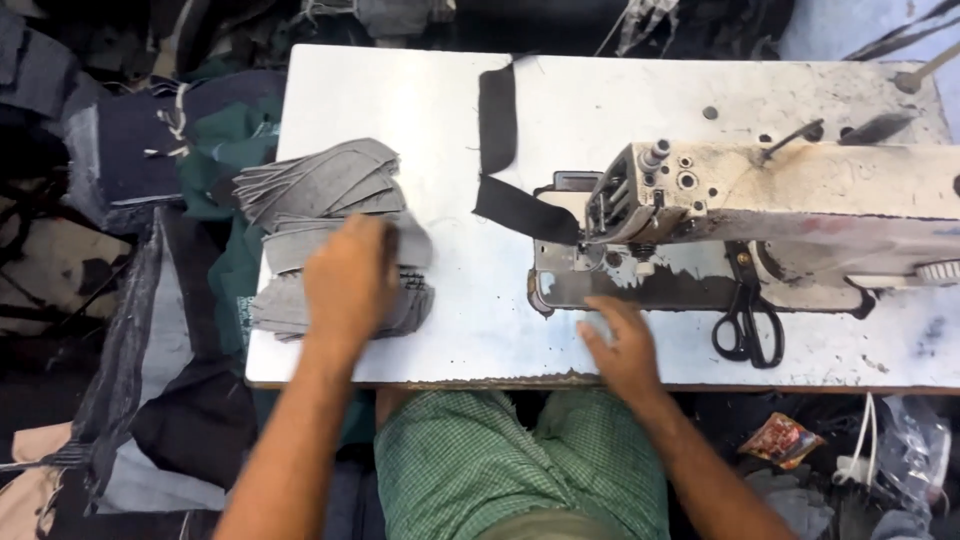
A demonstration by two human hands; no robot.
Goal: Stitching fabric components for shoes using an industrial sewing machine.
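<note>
Left hand lies palm-down on the stack of grey fabric pieces, fingers spread and slightly curled over the middle of the pile. It presses rather than pinches; whether a fingertip has lifted a top piece, I cannot tell.

Right hand rests flat and open on the white table, fingers pointing toward the metal bed plate just below the needle area. It holds nothing.

Stack sits at the table's left side, fanned out in at least 2 loose bundles, edges overhanging toward the heap of dark cloth beside the table.

Handling, as judged: the pieces look thin, soft, light and limp. They would droop if lifted by 1 corner and slide over each other easily, so the fanned pile could shift under a sideways push. A single piece is best taken by pinching an exposed edge or corner at the fan's tip, with the rest held down.

Outward: a black fabric strip runs from the table's far edge, bends, and ends under the head of the industrial sewing machine. Black-handled scissors lie on the table in front of the machine, near the right hand but apart from it. Green checked clothing shows at the table's near edge.
</note>
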